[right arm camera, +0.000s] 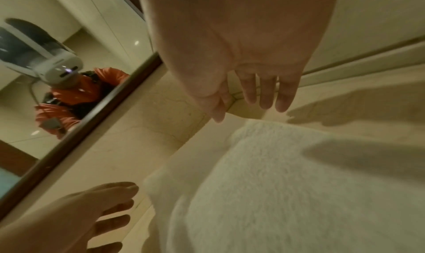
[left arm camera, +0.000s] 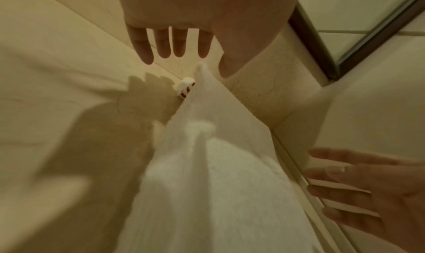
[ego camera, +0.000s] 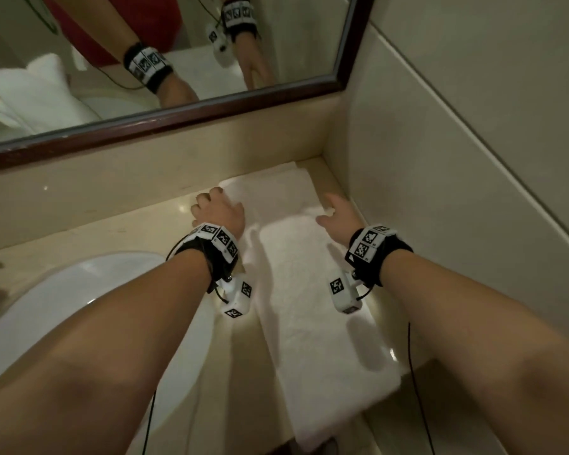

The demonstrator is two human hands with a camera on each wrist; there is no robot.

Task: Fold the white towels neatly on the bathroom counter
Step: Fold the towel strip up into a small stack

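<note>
A white towel (ego camera: 309,307) lies lengthwise on the beige counter (ego camera: 128,231), from the far right corner to the front edge, with a folded layer on its near part. My left hand (ego camera: 217,208) hovers at the towel's far left edge, fingers (left arm camera: 174,44) straight, holding nothing. My right hand (ego camera: 337,211) hovers over the towel's far right side, also with straight fingers (right arm camera: 266,93) and nothing in it. The left wrist view shows the towel (left arm camera: 207,184) below the palm (left arm camera: 195,5) and my right hand (left arm camera: 368,184) beside it. In the right wrist view the towel (right arm camera: 276,184) lies below the hand.
A white sink basin (ego camera: 63,307) is set into the counter at the left. A dark-framed mirror (ego camera: 178,126) runs along the back wall and reflects more white towels (ego camera: 30,90). A tiled side wall (ego camera: 457,159) closes off the right. A small white and red item (left arm camera: 185,88) sits by the towel's edge.
</note>
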